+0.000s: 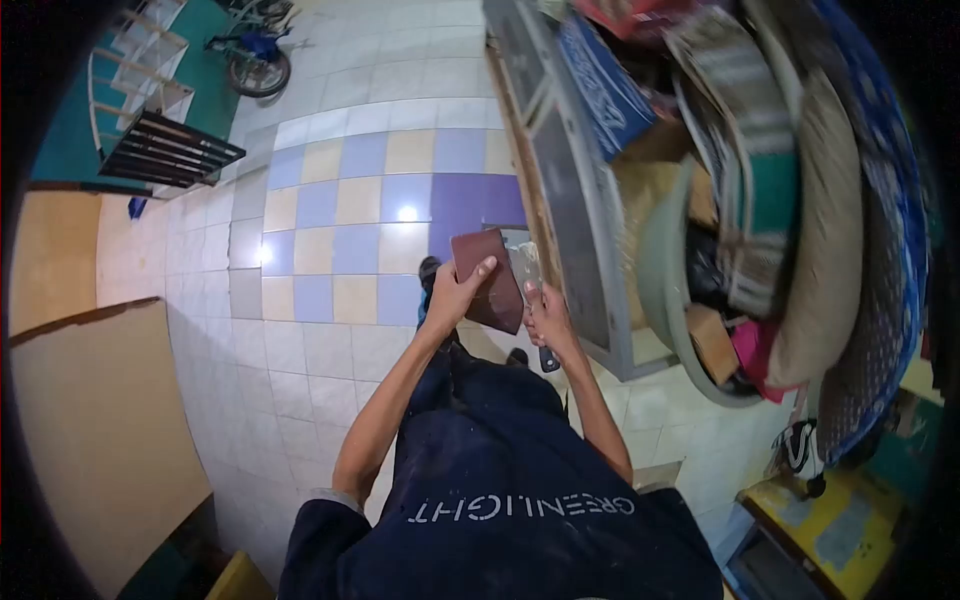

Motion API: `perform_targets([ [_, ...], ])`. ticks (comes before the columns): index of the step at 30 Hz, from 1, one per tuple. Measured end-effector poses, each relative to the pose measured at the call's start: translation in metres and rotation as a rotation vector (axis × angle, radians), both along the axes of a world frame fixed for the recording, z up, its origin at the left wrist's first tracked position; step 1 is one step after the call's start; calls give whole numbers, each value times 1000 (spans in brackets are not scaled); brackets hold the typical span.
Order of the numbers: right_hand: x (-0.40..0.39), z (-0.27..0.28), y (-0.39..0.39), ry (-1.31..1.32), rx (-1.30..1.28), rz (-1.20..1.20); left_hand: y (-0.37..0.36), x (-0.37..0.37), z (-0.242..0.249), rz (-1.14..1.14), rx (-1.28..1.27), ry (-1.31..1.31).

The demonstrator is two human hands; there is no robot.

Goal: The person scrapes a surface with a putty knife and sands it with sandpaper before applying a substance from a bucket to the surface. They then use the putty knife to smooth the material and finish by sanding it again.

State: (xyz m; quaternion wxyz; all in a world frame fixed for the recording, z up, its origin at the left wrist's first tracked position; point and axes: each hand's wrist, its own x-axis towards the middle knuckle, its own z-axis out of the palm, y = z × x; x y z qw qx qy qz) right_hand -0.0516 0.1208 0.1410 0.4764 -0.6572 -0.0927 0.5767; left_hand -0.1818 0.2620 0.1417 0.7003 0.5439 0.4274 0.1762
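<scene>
In front of my body, my left hand [462, 292] grips a reddish-brown rectangular piece [487, 272] by its left side, the thumb lying on its face. Just right of it, my right hand [549, 318] is wrapped round a putty knife [527, 262]. The knife's wide pale blade points away from me, beside the piece's right edge, and its dark handle end shows below my fingers. Whether the blade touches the piece I cannot tell.
A grey-framed cabinet [565, 190] stands close on the right. Beside it, a large green basin [668, 262] holds cloths, cushions and boxes. A bench [170, 148] and a motorcycle [258, 65] are at the upper left. A yellow table [835, 525] stands at the lower right.
</scene>
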Motion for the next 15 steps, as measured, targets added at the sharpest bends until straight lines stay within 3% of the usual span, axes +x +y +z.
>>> perform_targets([
  [5, -5, 45, 141, 50, 16, 173, 126, -27, 54, 271, 79, -108],
  [10, 9, 79, 242, 144, 172, 113, 231, -31, 65, 220, 119, -110],
  [15, 29, 48, 341, 88, 92, 95, 343, -2, 55, 220, 310, -76],
])
